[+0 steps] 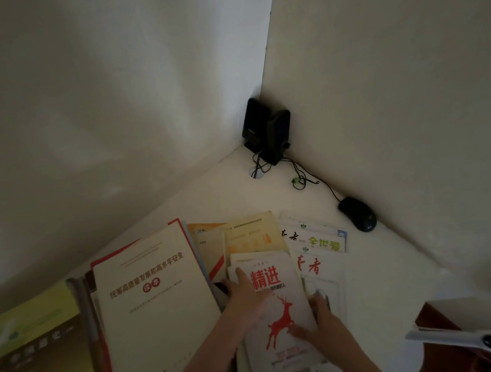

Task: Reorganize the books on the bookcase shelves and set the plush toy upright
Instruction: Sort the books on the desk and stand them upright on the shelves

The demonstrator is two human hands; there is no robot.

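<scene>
A white counter fills the corner between two pale walls, and the books lie spread flat across its near half. In the middle sits a white paperback with a red deer and large red characters on its cover, resting on top of other books.

The left hand lies on the upper left part of this cover, its fingers stretched out flat along the surface and its thumb at the book's left edge. The right hand grips the paperback's right edge, thumb on the cover near the deer's hind legs and fingers curled round the side.

Just left of the paperback lies a large cream book with a red-lettered title, stacked on red-edged volumes. Farther left, a green and yellow book is cut off by the frame. Behind the paperback a pale yellow book partly shows, and to the right lie overlapping white magazines with red and green lettering.

Deep in the corner stand two black speakers, touching each other. Their thin cable trails along the right wall. Near its end, a black mouse rests against that wall, well apart from the books.
</scene>
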